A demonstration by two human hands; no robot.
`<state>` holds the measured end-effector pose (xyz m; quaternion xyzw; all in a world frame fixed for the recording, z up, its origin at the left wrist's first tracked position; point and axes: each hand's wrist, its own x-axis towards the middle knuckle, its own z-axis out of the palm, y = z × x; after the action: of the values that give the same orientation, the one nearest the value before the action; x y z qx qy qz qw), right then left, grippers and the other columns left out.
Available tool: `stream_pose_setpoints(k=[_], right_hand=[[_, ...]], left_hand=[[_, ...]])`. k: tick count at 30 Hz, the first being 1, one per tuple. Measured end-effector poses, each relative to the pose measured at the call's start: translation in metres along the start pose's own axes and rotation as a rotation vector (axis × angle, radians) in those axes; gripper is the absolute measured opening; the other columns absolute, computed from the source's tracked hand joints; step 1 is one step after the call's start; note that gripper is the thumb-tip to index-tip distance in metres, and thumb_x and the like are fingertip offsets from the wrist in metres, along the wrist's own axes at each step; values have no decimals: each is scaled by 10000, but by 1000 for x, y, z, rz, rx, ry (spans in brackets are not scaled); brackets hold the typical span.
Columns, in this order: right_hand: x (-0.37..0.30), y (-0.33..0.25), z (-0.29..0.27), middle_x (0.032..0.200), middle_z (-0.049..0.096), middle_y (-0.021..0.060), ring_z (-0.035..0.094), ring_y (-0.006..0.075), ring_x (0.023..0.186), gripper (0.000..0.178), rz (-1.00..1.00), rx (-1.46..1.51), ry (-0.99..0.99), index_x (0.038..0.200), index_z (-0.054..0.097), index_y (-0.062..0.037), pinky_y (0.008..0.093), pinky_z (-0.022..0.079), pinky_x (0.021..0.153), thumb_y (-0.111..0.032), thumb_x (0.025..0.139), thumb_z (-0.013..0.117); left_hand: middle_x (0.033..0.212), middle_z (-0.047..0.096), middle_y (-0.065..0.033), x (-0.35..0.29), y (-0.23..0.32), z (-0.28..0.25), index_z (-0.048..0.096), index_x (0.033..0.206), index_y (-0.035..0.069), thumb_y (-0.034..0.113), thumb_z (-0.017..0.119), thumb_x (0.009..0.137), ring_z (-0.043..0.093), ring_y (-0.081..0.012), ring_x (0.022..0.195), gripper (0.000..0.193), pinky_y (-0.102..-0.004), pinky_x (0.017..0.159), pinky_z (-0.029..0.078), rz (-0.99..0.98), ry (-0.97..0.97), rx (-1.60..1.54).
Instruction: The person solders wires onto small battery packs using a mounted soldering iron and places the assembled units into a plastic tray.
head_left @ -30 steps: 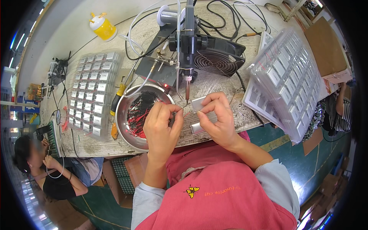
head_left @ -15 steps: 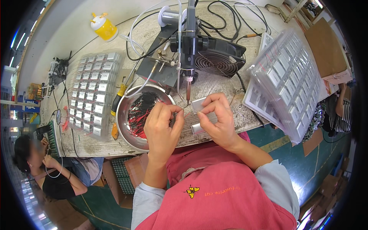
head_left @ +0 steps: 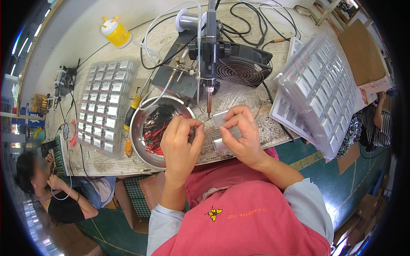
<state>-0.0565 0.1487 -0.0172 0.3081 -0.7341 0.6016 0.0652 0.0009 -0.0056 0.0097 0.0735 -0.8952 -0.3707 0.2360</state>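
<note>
My left hand (head_left: 181, 138) is closed in a pinch on a thin wire (head_left: 208, 128), its tip just below and left of the soldering iron's tip (head_left: 209, 112). Between thumb and fingers, my right hand (head_left: 242, 134) grips a flat silver battery cell (head_left: 219, 118) beside that tip. A second silver cell (head_left: 219, 144) lies on the bench under my right hand. The soldering iron (head_left: 210, 55) is clamped upright in a stand, with a thin feed tube next to it. Left of my left hand, a round metal bowl (head_left: 136, 138) holds many red and black wires (head_left: 159, 123).
A clear tray of silver cells (head_left: 102, 106) lies at left; more trays (head_left: 318, 91) are stacked tilted at right. A black fan (head_left: 243, 70), solder spool (head_left: 190, 20), yellow-handled tool (head_left: 133, 109) and yellow-white bottle (head_left: 116, 33) are around. A co-worker (head_left: 55, 183) sits at lower left.
Almost nothing differs. Both hands keep their pinches near the iron's tip, with only a very slight shift.
</note>
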Motion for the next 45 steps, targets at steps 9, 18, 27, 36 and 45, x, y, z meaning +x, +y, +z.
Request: stream_pose_setpoints(k=[9, 18, 27, 36, 45], right_hand=[[-1, 0, -1, 961, 503, 132, 528, 228, 819, 139, 9, 16, -3, 836, 549, -1, 300, 444, 706, 0, 755, 662], [-3, -1, -9, 966, 507, 124, 536, 232, 837, 120, 32, 18, -18, 835, 547, -11, 301, 449, 722, -27, 777, 651], [-15, -8, -44, 972, 514, 117, 540, 260, 885, 104, 76, 6, -42, 812, 544, -26, 322, 447, 781, -52, 792, 642], [10, -45, -181, 968, 549, 74, 531, 150, 862, 110, -76, -300, 396, 838, 517, -34, 285, 434, 784, 27, 791, 595], [75, 33, -242, 1027, 590, 33, 512, 78, 840, 94, 253, -122, 444, 868, 555, -28, 232, 417, 783, -103, 873, 611]], left_hand=[[716, 517, -49, -2, 1, -1, 623, 789, 59, 53, 694, 734, 528, -185, 598, 90, -318, 540, 420, -25, -1, 8], [729, 527, -51, -3, 2, -3, 633, 794, 54, 57, 701, 743, 534, -183, 601, 85, -311, 548, 429, -22, -31, 2], [749, 508, -52, -12, -4, -11, 624, 807, 16, -3, 680, 762, 490, -135, 589, 74, -260, 537, 406, -105, -58, -79], [726, 481, -42, -15, -18, -14, 608, 808, 2, 4, 667, 794, 461, -117, 580, 60, -248, 532, 383, -122, -38, -37], [735, 487, -39, -17, -16, -14, 610, 824, -8, 13, 657, 807, 456, -113, 585, 54, -252, 538, 379, -123, -15, -43]])
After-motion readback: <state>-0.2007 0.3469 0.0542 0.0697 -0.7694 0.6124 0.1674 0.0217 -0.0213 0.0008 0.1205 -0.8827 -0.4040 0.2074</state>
